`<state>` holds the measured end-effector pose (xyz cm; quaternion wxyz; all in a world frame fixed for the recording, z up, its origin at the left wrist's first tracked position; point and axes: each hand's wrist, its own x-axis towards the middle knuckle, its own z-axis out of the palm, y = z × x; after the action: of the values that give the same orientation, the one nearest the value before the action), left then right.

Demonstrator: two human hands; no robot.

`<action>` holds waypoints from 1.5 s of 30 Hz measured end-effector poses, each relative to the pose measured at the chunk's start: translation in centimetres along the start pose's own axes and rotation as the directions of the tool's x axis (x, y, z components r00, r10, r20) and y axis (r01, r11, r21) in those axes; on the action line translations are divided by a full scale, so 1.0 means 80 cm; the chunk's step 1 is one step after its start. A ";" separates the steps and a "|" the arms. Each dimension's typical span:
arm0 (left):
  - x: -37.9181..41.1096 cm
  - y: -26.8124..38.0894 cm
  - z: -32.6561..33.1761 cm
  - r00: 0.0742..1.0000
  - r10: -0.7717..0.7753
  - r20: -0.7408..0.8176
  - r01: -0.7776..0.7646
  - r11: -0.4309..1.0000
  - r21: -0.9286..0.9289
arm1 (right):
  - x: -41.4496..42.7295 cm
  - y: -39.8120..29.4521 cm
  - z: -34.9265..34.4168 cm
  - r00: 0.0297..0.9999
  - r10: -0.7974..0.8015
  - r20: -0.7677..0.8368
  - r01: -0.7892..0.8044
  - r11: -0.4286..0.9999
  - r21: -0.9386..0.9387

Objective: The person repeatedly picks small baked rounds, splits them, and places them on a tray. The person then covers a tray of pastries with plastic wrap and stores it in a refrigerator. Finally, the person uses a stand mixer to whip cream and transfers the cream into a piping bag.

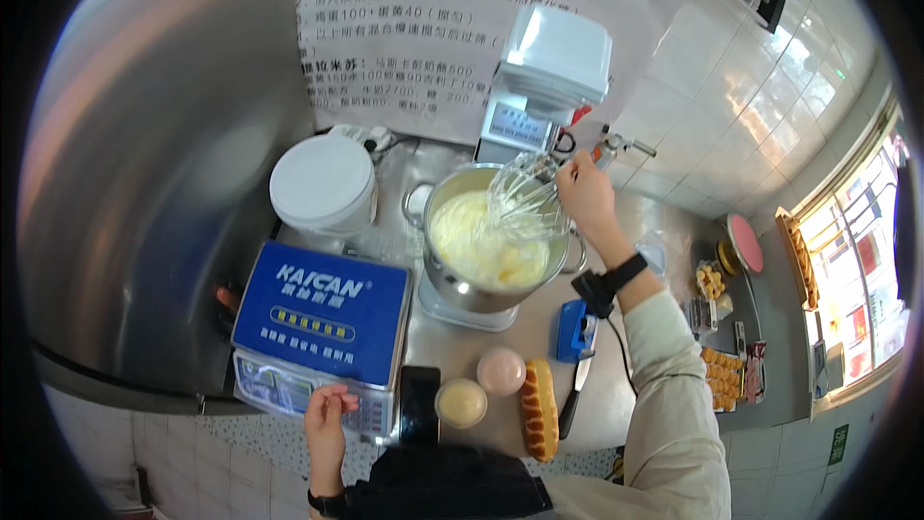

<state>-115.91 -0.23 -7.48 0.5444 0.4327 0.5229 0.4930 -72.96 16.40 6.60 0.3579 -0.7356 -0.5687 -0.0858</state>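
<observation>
My right hand [586, 191] is closed around the top end of a wire whisk [530, 195], whose wires lie over and partly inside a steel mixing bowl [462, 289]. Pale yellow cream [484, 245] fills much of the bowl, with a deeper yellow patch near its front. The bowl stands at a white stand mixer [556, 58]. At the front left, my left hand [330, 422] is over the front edge of a digital scale [278, 383], its fingers loosely bent with nothing seen in them. The scale has a blue top plate [325, 310].
A white lidded bucket [323, 184] stands behind the scale. In front of the bowl are a black phone [419, 404], two round tubs [460, 404], a long bread loaf [540, 412], a knife [575, 393] and a blue device [572, 331]. A gas torch [613, 148] stands behind my right hand.
</observation>
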 end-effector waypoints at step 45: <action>0.000 0.005 0.019 0.997 0.022 0.077 -0.025 0.999 0.043 | 0.033 -0.024 -0.022 0.820 0.050 0.570 -0.452 0.668 0.591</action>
<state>-114.46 -0.15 -7.00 0.5486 0.4692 0.5070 0.4709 -73.33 17.57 10.10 0.4560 -0.6109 -0.5188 0.3869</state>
